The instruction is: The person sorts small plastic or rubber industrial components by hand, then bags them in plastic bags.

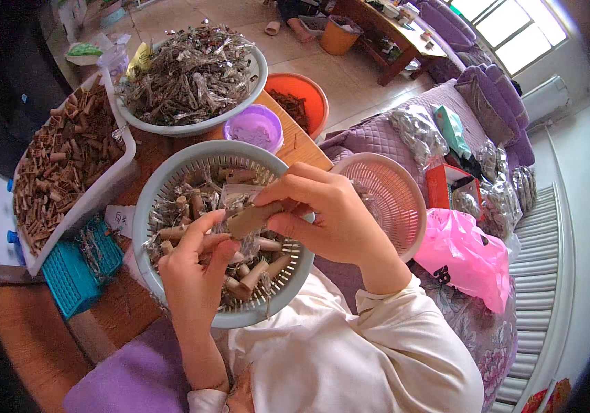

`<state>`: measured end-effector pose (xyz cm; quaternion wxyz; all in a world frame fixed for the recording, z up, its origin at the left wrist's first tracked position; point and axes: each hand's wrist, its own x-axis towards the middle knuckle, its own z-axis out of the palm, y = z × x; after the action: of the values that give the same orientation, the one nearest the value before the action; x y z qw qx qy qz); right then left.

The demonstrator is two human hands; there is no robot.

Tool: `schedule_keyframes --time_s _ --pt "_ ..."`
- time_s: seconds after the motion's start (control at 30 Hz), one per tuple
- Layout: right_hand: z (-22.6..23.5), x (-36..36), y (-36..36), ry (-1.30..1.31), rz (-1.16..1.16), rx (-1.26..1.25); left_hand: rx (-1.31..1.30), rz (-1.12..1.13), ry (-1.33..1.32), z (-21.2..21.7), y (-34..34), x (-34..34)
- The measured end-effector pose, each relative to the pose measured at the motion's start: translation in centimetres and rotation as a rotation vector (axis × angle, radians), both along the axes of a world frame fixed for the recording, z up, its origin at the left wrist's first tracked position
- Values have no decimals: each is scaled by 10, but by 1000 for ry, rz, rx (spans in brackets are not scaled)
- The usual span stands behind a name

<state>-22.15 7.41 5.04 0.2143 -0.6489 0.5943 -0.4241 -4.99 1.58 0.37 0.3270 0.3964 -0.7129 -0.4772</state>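
Observation:
My right hand (329, 213) pinches a brown tube-shaped piece (248, 220) between thumb and fingers, above a grey slotted basket (299, 282). Close beside the piece's left end, my left hand (198, 255) has its thumb and fingers curled together. Whatever it may grip there is too small to make out. Inside the basket lie more brown tube pieces (240, 283), some tapered, mixed with crumpled clear wrapping (202, 177). The basket sits at my lap against the table edge.
Left stands a white bin (126, 148) of small brown pieces, near a teal basket (74, 286). Behind are a grey basin (260, 76) heaped with shiny strips, a purple tub (274, 127) and an orange bucket (315, 89). A pink basket (412, 206) and pink bag (463, 251) lie right.

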Motion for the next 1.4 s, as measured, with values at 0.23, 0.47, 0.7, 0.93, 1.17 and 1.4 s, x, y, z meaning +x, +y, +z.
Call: schedule_keyframes --time_s 0.23,0.47,0.7,0.93,1.17,1.4 --pt "0 -1 1 -70 -10 -32 -30 -83 8 1 2 7" --pt "1 9 0 -30 -44 -46 122 -26 122 -5 4 13" --pt "5 5 -3 -157 153 62 83 -18 -36 -4 1 17" --pt "-3 7 -3 -295 -164 -119 61 -38 63 -6 -1 20" --pt "-4 13 -4 -125 -181 -191 16 -25 66 -7 -4 17" --pt "-3 8 -7 -10 -47 32 81 -48 85 -7 -2 11"
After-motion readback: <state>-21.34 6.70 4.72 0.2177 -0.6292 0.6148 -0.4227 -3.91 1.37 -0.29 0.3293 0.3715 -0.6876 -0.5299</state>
